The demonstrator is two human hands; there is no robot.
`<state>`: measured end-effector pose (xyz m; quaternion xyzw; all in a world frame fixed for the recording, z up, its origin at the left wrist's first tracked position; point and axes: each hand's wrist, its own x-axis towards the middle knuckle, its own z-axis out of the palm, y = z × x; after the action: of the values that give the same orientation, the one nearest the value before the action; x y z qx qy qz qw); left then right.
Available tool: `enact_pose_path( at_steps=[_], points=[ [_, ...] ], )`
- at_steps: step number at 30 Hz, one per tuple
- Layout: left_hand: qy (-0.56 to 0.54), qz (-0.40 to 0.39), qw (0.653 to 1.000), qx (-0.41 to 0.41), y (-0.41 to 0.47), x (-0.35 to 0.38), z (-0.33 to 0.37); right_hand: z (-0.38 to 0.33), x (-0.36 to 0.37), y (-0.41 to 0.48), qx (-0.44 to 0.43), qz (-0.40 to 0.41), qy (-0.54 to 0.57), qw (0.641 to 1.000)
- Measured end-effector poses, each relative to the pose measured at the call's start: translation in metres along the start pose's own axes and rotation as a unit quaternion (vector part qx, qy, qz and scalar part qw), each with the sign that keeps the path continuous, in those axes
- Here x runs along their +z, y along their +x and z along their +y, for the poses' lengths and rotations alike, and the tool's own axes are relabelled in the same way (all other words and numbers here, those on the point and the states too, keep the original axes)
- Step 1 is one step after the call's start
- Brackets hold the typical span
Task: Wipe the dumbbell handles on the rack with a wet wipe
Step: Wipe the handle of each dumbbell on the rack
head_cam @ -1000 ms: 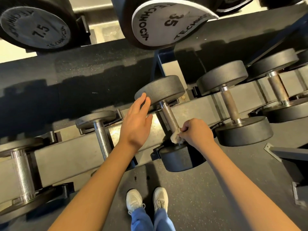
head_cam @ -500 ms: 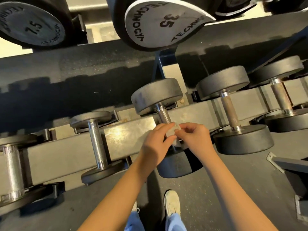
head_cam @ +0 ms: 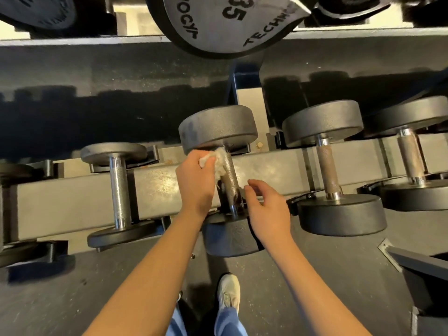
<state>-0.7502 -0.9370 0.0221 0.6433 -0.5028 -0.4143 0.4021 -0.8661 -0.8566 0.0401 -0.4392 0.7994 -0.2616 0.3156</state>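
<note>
White, crumpled wet wipe [head_cam: 219,157] is pressed against the far end of the knurled steel handle [head_cam: 230,180] of the centre dumbbell [head_cam: 218,128], directly below its far head. The left hand [head_cam: 196,183] reaches the handle from the left side and pinches the wipe between thumb and fingers. The right hand [head_cam: 266,209] is on the right side, level with the near end of the handle, with fingers loosely curled and spread, holding nothing. Whether its fingertips touch the cradle under the handle cannot be told. The 2 hands are apart, and the bare middle and near part of the handle shows between them.

The centre dumbbell lies across the grey rack beam [head_cam: 72,202], with the far head behind the beam and the near head in front of it, under both wrists.

On the left, a slimmer dumbbell [head_cam: 118,190] sits well apart from the left hand, with an open stretch of beam face between them. On the right, a dumbbell with a brownish handle [head_cam: 329,170] stands nearer; its near head is just beside the right forearm. Overhead, an upper-tier dumbbell marked 35 [head_cam: 230,23] overhangs the space above the far head. Dark speckled floor [head_cam: 339,275] lies below the near heads, with 1 pale shoe [head_cam: 228,294] visible on it.
</note>
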Motion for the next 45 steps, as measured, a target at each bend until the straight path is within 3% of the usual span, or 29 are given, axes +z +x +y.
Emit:
enact_pose_path(
  at_steps=[3,9,15,20,25,31,35,39,42,45],
  points=[
    [0.026,0.028,0.999,0.013,-0.003,0.005,0.000,0.000,0.000,-0.001,-0.011,0.006,0.008,1.000],
    [0.054,-0.041,0.996,0.060,-0.008,0.016,-0.013,0.001,0.000,-0.002,-0.018,0.025,-0.009,0.999],
    [0.084,-0.042,0.993,0.069,-0.008,0.015,-0.015,0.003,0.000,-0.004,-0.026,0.005,-0.019,0.999],
    [0.091,-0.053,0.994,0.031,-0.018,0.013,-0.012,0.004,0.002,-0.004,-0.021,0.008,-0.014,1.000],
    [0.003,0.025,0.999,-0.021,-0.004,0.015,-0.002,0.005,0.002,-0.005,-0.017,0.009,-0.007,1.000],
    [0.021,-0.043,0.999,-0.006,-0.016,0.012,-0.002,0.005,0.001,-0.005,-0.018,0.011,-0.004,1.000],
    [0.007,-0.075,0.995,-0.063,-0.031,0.011,-0.003,0.004,0.002,-0.006,-0.016,0.015,-0.002,1.000],
    [-0.012,-0.015,1.000,-0.017,-0.017,0.007,-0.004,0.004,0.002,-0.006,-0.018,0.013,-0.003,1.000],
    [-0.034,0.021,0.996,-0.075,-0.004,0.015,-0.001,0.006,0.002,-0.006,-0.019,0.011,0.003,1.000],
    [-0.019,0.000,0.998,-0.052,-0.014,0.018,-0.010,0.008,0.003,-0.006,-0.024,0.015,0.005,1.000]
  ],
)
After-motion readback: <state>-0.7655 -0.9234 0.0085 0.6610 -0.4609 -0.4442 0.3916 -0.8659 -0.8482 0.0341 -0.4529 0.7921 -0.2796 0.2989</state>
